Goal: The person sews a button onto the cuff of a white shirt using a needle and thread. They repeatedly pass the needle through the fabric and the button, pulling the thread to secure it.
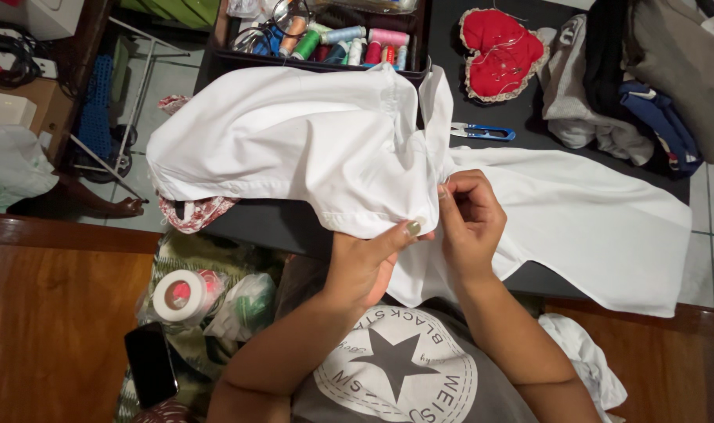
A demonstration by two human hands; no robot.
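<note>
At frame centre, left hand (365, 262) and right hand (468, 213) both pinch a white cotton garment's (310, 149) hem closed; stitching looks unfinished, blue thread snips (482, 131) idle above.

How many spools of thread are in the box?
About 9 thread spools show, lying in a row in the dark tray above the white garment. More may be hidden behind the cloth or the glasses.

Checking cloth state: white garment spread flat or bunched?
Mixed. The white garment is bunched where the left hand and right hand pinch its hem; its right part lies flat on the dark table.
</note>
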